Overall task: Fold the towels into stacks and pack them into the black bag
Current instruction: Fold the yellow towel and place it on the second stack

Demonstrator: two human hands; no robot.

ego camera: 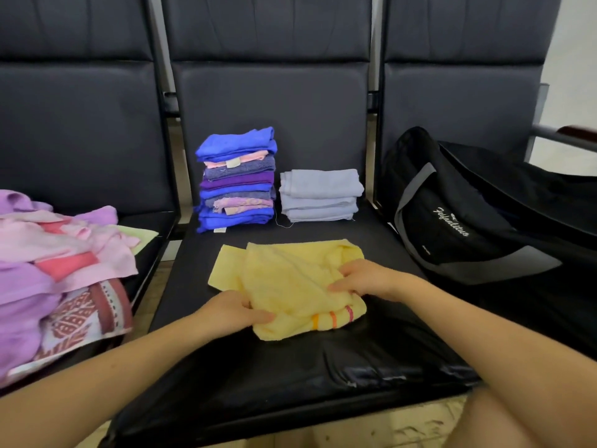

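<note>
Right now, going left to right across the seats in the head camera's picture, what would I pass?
Heap of unfolded pink and purple towels → tall blue and purple stack → short grey stack → black bag. The yellow towel, gripped by both hands, lies nearer, in front of the two stacks.

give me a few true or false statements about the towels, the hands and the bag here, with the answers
1. Both hands grip the yellow towel. True: the left hand and the right hand both hold it on the middle seat.
2. The black bag already holds folded towels. False: both stacks are on the seat, outside the bag.
3. The blue and purple stack is taller than the grey stack. True.
4. The unfolded pile lies to the right of the bag. False: it lies on the left seat, the bag on the right one.
5. The yellow towel has coloured stripes near one edge. True.
</note>
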